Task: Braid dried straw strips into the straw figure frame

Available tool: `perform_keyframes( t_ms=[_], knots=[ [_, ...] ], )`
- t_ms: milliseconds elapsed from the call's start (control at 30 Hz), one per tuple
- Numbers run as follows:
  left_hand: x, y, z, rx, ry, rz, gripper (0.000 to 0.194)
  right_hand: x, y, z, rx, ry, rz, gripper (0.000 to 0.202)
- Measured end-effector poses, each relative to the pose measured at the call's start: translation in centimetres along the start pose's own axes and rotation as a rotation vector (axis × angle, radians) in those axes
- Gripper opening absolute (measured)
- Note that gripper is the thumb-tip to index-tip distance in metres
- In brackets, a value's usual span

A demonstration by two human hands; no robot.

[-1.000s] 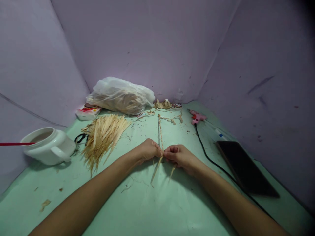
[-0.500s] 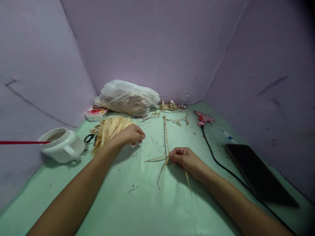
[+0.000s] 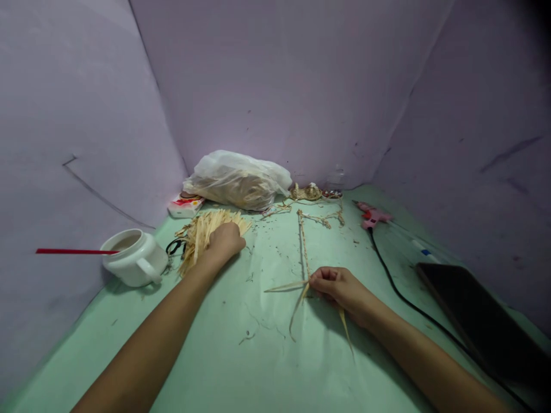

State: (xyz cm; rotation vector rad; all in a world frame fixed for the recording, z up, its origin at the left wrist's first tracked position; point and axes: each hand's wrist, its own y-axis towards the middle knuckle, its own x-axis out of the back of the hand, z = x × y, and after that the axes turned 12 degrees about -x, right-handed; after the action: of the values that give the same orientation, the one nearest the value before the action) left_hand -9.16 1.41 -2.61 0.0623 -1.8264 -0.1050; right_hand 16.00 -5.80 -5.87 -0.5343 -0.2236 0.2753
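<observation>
A thin braided straw cord (image 3: 304,244) runs down the middle of the table, with several loose straw strands splaying from its near end. My right hand (image 3: 338,287) pinches the cord at that end, where the strands part. One strand (image 3: 345,330) hangs out below the same hand. On the left, my left hand (image 3: 227,238) lies over the right side of a bundle of pale dry straw strips (image 3: 198,241). Its fingers are curled under and hidden, so I cannot see what they hold.
A white pot (image 3: 140,264) with a red stick stands left, near black scissor handles (image 3: 174,247). Behind are a small box (image 3: 185,207), a plastic bag (image 3: 241,180) and a woven straw piece (image 3: 306,193). A pink glue gun (image 3: 373,216), its black cord and a dark tablet (image 3: 477,315) lie right.
My left hand has moved left onto the straw bundle from beside it. The right hand keeps its pinch on the braided cord. The whole view has shifted slightly.
</observation>
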Motion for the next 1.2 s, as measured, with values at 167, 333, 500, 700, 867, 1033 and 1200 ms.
perform_keyframes(
  t_ms=[167, 333, 500, 700, 867, 1033, 1200],
  knots=[
    [-0.5, 0.2, -0.1, 0.066, 0.151, 0.044, 0.021, 0.0, 0.0, 0.0, 0.005, 0.006, 0.004, 0.014],
    [-0.7, 0.4, 0.6, 0.033, 0.191, 0.047, 0.023, -0.1, 0.0, 0.0, 0.017, 0.003, -0.004, 0.013],
    [-0.6, 0.8, 1.5, 0.030, 0.166, 0.002, 0.023, -0.1, 0.0, 0.0, 0.007, 0.000, 0.008, 0.013],
    [1.2, 1.3, 2.7, 0.061, -0.050, -0.017, 0.023, 0.0, 0.0, 0.0, 0.002, -0.009, 0.006, 0.013],
    [1.6, 1.3, 3.3, 0.119, 0.008, -0.036, 0.019, 0.0, -0.1, 0.0, 0.012, -0.009, 0.010, 0.013],
    [1.7, 1.4, 3.9, 0.009, -0.153, -0.079, 0.018, 0.1, -0.1, 0.0, 0.013, -0.006, 0.015, 0.013],
    [2.2, 1.2, 3.2, 0.042, -0.553, 0.112, 0.013, 0.0, 0.0, 0.1, 0.005, -0.002, 0.013, 0.012]
  ],
)
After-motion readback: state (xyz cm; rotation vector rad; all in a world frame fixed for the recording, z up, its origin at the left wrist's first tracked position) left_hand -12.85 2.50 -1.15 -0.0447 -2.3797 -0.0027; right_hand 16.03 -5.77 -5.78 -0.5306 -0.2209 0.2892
